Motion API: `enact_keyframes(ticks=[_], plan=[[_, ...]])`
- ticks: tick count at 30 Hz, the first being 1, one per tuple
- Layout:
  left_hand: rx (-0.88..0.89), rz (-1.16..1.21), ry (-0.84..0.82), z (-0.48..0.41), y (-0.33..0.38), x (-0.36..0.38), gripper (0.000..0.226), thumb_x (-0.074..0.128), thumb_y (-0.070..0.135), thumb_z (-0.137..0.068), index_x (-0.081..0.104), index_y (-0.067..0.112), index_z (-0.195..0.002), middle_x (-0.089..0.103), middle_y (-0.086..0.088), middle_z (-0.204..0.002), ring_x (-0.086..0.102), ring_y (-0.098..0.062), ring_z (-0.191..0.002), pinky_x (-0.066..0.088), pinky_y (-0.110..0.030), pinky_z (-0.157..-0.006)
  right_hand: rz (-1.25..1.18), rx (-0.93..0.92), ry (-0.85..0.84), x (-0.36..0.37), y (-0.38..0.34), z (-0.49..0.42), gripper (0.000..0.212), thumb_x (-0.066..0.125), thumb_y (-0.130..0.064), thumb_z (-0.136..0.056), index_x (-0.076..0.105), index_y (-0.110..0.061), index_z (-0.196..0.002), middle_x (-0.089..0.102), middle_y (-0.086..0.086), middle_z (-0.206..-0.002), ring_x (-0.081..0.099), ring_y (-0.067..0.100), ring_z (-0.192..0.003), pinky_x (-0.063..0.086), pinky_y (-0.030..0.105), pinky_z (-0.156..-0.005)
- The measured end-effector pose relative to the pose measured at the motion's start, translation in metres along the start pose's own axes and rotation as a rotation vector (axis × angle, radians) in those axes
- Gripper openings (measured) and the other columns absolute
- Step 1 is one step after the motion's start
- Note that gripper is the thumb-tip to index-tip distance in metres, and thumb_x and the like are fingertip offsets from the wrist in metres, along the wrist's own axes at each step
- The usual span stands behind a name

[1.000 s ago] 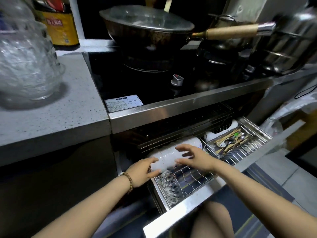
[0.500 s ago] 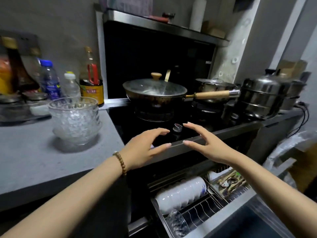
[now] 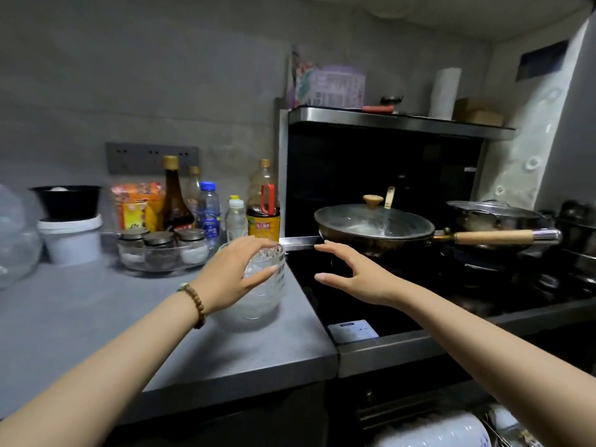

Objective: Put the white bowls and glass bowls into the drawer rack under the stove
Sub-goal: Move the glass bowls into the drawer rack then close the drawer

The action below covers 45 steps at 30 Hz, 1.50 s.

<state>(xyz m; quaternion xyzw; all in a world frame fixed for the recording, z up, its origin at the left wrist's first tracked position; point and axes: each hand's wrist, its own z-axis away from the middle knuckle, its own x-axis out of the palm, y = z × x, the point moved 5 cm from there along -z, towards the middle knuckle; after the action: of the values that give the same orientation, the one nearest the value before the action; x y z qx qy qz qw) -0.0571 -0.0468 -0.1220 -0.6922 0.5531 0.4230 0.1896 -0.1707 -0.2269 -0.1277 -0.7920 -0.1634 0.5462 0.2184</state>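
My left hand (image 3: 230, 275) and right hand (image 3: 356, 275), fingers spread wide, flank the stacked glass bowls (image 3: 263, 285) near the counter's (image 3: 96, 317) right edge, holding nothing.

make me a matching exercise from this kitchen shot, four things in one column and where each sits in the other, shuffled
Things:
1. stack of clear patterned glass bowls
2. row of white ceramic bowls
3. dark wok with glass lid and wooden handle
4. white paper towel roll

Places:
A. on the stove
B. on top of the range hood
C. on the grey counter, between the hands
D. in the drawer rack below the stove

Pairs: 1-C, 2-D, 3-A, 4-B
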Motion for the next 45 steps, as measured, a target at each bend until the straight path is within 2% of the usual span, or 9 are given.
enact_keyframes(ticks=[7, 11, 17, 21, 26, 36, 40, 42, 45], plan=[[-0.183, -0.026, -0.062, 0.013, -0.063, 0.0, 0.054, 0.046, 0.054, -0.087, 0.042, 0.031, -0.136, 0.034, 0.004, -0.149, 0.027, -0.012, -0.138, 0.021, -0.029, -0.112, -0.035, -0.046, -0.044, 0.041, -0.021, -0.047, 0.062, 0.062, -0.039, -0.087, 0.036, -0.029, -0.142, 0.034, -0.007, -0.151, 0.03, 0.007, -0.138, 0.023, 0.018, -0.106], [-0.236, 0.012, -0.101, 0.011, -0.079, 0.007, 0.053, 0.045, 0.059, -0.084, 0.047, 0.033, -0.13, 0.038, 0.002, -0.148, 0.026, -0.014, -0.139, 0.024, -0.036, -0.114, -0.044, -0.059, -0.048, 0.055, -0.026, -0.064, 0.058, 0.062, -0.04, -0.086, 0.04, -0.031, -0.14, 0.038, -0.008, -0.149, 0.032, 0.006, -0.136, 0.022, 0.016, -0.103], [-0.245, 0.172, -0.085, 0.005, -0.085, 0.015, 0.042, 0.053, 0.055, -0.082, 0.059, 0.029, -0.115, 0.057, 0.009, -0.125, 0.05, -0.006, -0.116, 0.038, -0.026, -0.099, -0.032, -0.073, -0.013, 0.062, -0.028, -0.078, 0.036, 0.062, -0.04, -0.086, 0.06, -0.029, -0.12, 0.045, -0.004, -0.145, 0.034, 0.009, -0.138, 0.027, 0.029, -0.112], [-0.288, 0.294, -0.01, 0.003, -0.086, 0.015, 0.036, 0.059, 0.057, -0.073, 0.066, 0.027, -0.091, 0.063, 0.019, -0.096, 0.053, 0.008, -0.092, 0.036, -0.01, -0.079, -0.047, -0.073, 0.034, 0.065, -0.027, -0.08, 0.027, 0.067, -0.036, -0.083, 0.068, -0.022, -0.105, 0.047, -0.001, -0.144, 0.038, 0.012, -0.136, 0.028, 0.033, -0.113], [-0.316, 0.381, 0.032, 0.004, -0.088, 0.018, 0.038, 0.059, 0.062, -0.066, 0.06, 0.024, -0.073, 0.066, 0.011, -0.083, 0.056, 0.006, -0.087, 0.036, -0.01, -0.073, -0.094, -0.077, 0.071, 0.065, -0.025, -0.082, 0.02, 0.071, -0.034, -0.079, 0.072, -0.019, -0.092, 0.056, -0.001, -0.136, 0.047, 0.013, -0.129, 0.032, 0.04, -0.112], [-0.255, 0.51, 0.161, -0.009, -0.066, -0.003, 0.042, 0.059, 0.058, -0.066, 0.057, 0.017, -0.073, 0.065, -0.002, -0.092, 0.057, -0.008, -0.096, 0.037, -0.015, -0.079, -0.164, -0.13, 0.099, 0.032, -0.043, -0.072, 0.016, 0.071, -0.037, -0.077, 0.072, -0.023, -0.085, 0.067, -0.007, -0.119, 0.053, -0.007, -0.11, 0.036, 0.028, -0.104], [-0.234, 0.629, 0.178, -0.019, -0.034, -0.015, 0.038, 0.06, 0.056, -0.068, 0.055, 0.019, -0.069, 0.059, 0.009, -0.076, 0.056, 0.007, -0.079, 0.038, -0.011, -0.075, -0.143, -0.151, 0.143, -0.001, -0.051, -0.053, 0.007, 0.07, -0.044, -0.075, 0.068, -0.039, -0.078, 0.064, -0.017, -0.114, 0.054, -0.006, -0.109, 0.035, 0.018, -0.095], [-0.254, 0.724, 0.137, -0.023, -0.018, -0.012, 0.033, 0.06, 0.054, -0.069, 0.053, 0.021, -0.067, 0.059, 0.014, -0.074, 0.057, 0.008, -0.077, 0.042, -0.019, -0.086, -0.125, -0.146, 0.153, -0.017, -0.05, -0.04, 0.019, 0.067, -0.052, -0.071, 0.071, -0.035, -0.08, 0.065, -0.018, -0.113, 0.055, -0.011, -0.102, 0.036, 0.011, -0.085], [-0.318, 0.905, 0.019, -0.025, 0.008, 0.005, 0.031, 0.061, 0.053, -0.069, 0.051, 0.024, -0.067, 0.065, 0.01, -0.098, 0.057, -0.004, -0.102, 0.047, -0.034, -0.093, -0.129, -0.164, 0.12, -0.035, -0.044, -0.013, 0.031, 0.064, -0.056, -0.069, 0.073, -0.031, -0.084, 0.072, -0.015, -0.096, 0.062, -0.009, -0.092, 0.046, 0.01, -0.079]])
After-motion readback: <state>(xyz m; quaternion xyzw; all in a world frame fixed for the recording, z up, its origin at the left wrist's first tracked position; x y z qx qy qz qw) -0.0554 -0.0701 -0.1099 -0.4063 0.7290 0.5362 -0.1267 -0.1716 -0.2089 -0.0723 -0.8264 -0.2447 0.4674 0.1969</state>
